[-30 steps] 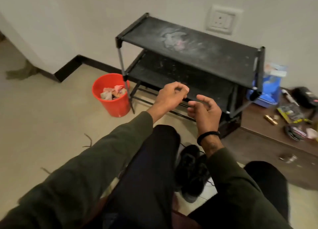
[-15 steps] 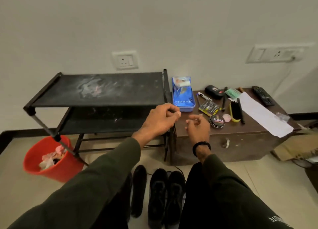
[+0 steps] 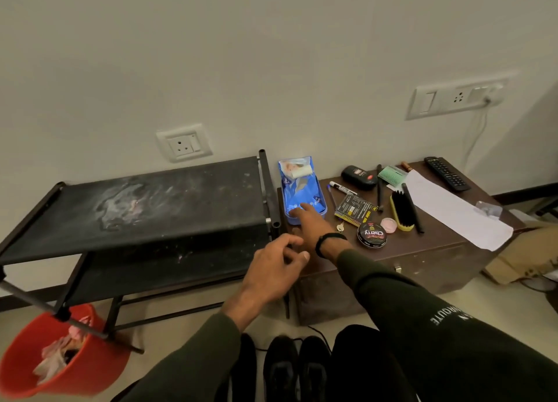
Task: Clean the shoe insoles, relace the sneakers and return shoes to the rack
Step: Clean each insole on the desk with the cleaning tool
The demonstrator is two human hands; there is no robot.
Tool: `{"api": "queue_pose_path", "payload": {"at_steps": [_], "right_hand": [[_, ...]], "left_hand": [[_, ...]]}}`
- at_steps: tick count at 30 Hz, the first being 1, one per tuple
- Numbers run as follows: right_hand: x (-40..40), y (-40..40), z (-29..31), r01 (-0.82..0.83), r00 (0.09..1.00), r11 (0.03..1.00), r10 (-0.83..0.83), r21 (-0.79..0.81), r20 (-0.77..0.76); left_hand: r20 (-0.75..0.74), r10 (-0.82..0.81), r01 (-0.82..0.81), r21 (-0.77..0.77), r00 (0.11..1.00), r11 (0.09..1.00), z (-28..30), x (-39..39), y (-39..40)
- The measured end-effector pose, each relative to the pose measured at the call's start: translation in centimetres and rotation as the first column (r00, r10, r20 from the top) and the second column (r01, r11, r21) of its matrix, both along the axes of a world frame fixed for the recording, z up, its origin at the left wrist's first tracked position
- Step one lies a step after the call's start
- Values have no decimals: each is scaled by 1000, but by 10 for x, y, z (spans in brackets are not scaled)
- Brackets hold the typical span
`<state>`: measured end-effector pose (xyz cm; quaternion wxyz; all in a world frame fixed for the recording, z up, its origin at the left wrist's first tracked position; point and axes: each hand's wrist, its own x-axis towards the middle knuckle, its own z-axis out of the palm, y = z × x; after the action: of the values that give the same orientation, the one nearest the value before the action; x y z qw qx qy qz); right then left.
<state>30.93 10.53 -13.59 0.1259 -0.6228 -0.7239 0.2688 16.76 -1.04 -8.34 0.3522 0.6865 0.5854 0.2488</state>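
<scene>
The right hand point(image 3: 311, 225) is stretched out over the near end of the blue wipes pack point(image 3: 302, 190), fingers straight and spread a little, fingertips touching or just above the wrapper; which of the two is hard to tell from this angle. That pack sits at the left edge of the brown chest point(image 3: 422, 259), its long axis running near to far, so the hand meets its short near end head-on and any pull would come straight back toward the person. The left hand point(image 3: 274, 268) hangs nearer and lower, between the black shoe rack point(image 3: 151, 208) and the chest, fingers loosely curled and holding nothing. So the right hand is clearly the closer one to the pack; the left is in reserve, maybe to steady the wrapper. Down at the near edge, the black sneakers point(image 3: 297, 368) stand side by side on the floor between the knees, and a dark insole point(image 3: 246, 365) lies just to their left. By the look of it, this is the wipe-fetching step for the insoles, with lacing and racking not yet done. An orange bucket point(image 3: 90, 371) sits at the near left.
</scene>
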Motion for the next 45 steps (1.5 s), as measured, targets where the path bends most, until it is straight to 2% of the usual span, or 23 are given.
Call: {"api": "queue_pose_path", "payload": {"at_steps": [11,15,19,23,28,32,37,41,45], "right_hand": [[13,-45,-18,11,1000,999,-12,42,22],[22,-64,-23,89,994,994,-93,61,65],[24,-55,-11,208,964,953,-238,221,116],[12,-27,-7,159,977,947,-192,281,95],[-5,3,-13,174,950,962,-221,212,219],[-12,13,-19,200,893,957,-267,211,363],[-7,18,-28,91,850,956,-221,280,478],[-7,16,-33,89,873,942,-230,324,429],[7,24,-37,131,960,945,-196,299,198]], "left_hand": [[73,79,-74,-76,994,994,-22,-37,-19],[73,61,-55,-77,995,996,-27,-43,-31],[-38,-14,14,-4,999,1000,-27,-40,-31],[-219,-141,164,89,965,982,-38,-24,-18],[-408,-245,260,-20,879,965,-56,3,15],[-434,-214,237,-3,875,972,-80,12,28],[-428,-163,239,131,889,962,-97,9,28],[-465,-168,248,116,869,962,-99,7,35],[-528,-200,262,43,825,964,-94,12,47]]}}
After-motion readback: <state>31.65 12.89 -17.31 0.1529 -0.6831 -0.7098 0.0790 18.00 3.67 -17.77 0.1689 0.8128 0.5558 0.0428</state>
